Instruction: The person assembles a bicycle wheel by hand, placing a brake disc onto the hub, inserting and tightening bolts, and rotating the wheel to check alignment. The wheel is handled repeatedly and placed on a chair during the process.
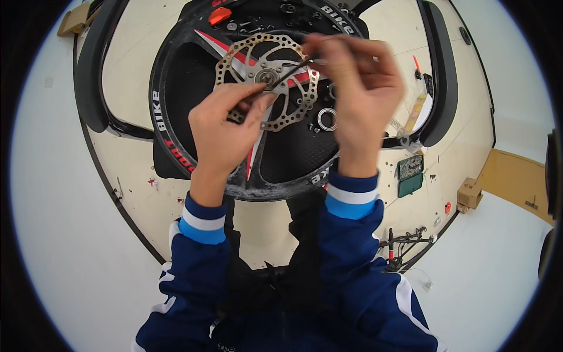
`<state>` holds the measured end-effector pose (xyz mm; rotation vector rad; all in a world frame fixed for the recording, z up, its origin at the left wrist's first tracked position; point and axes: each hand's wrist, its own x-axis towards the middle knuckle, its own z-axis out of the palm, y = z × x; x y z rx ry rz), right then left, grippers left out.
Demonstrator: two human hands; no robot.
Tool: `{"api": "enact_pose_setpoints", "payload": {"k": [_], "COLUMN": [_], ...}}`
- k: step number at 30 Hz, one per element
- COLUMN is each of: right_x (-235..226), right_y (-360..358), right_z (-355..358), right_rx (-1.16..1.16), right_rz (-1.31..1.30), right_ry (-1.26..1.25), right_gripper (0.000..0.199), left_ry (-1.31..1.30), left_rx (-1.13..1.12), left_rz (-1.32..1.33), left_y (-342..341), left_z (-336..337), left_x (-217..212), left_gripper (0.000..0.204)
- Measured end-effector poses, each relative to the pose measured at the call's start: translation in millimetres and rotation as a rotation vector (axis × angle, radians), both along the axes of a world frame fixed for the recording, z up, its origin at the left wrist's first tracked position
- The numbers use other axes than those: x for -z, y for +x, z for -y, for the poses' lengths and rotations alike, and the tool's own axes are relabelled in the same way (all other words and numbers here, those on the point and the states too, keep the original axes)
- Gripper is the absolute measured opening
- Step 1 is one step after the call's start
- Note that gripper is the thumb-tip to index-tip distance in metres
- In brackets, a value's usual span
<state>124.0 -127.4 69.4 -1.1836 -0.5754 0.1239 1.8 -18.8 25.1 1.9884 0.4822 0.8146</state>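
Holding a thin black tool (291,69) between both hands, we work over the disc (267,79) of a black wheel (176,141). Our left hand (226,126) pinches the lower end of the tool with thumb and fingers closed, just at the hub (267,75) in the middle of the disc. Our right hand (358,97) grips the upper end, its fingers curled shut; it is blurred, so we cannot tell the grip more exactly. The wheel lies flat on a pale desk (135,53). Beside the disc, on its right, a metal ring (326,119) rests inside the wheel. Above the disc we see an orange part (219,15) and small screws (258,26). Right of the wheel, a green box (410,176) lies on the desk.
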Motion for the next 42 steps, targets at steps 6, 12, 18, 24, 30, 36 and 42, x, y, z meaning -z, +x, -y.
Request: {"api": "enact_pose_setpoints", "payload": {"k": [6, 12, 18, 24, 30, 36, 42], "right_x": [4.6, 12.0, 18.9, 24.8, 26.0, 26.9, 26.4], "right_y": [17.8, 19.5, 27.1, 28.2, 29.2, 23.7, 19.7], "right_z": [29.4, 31.9, 40.6, 38.9, 37.4, 27.9, 24.0], "right_rx": [0.19, 0.167, 0.139, 0.103, 0.094, 0.048, 0.026], "right_rz": [-0.115, -0.16, -0.18, -0.21, -0.21, -0.224, -0.217], "right_ry": [0.098, -0.029, -0.098, -0.123, -0.145, -0.15, -0.156], "right_gripper": [0.019, 0.02, 0.018, 0.019, 0.018, 0.017, 0.016], "left_ry": [0.116, 0.168, 0.261, 0.148, 0.218, 0.243, 0.284], "left_rx": [0.263, 0.251, 0.217, 0.259, -0.107, -0.118, -0.093], "left_rz": [-0.067, -0.397, -0.39, -0.284, -0.022, -0.043, -0.04], "left_y": [5.9, 18.8, 24.3, 12.4, 0.8, 2.6, 0.8], "left_z": [66.3, 102.4, 97.3, 96.4, 30.7, 9.9, 6.6], "left_x": [15.8, 42.8, 49.6, 25.6, 10.5, 17.8, 16.6], "left_gripper": [0.014, 0.011, 0.011, 0.008, 0.012, 0.011, 0.014]}}
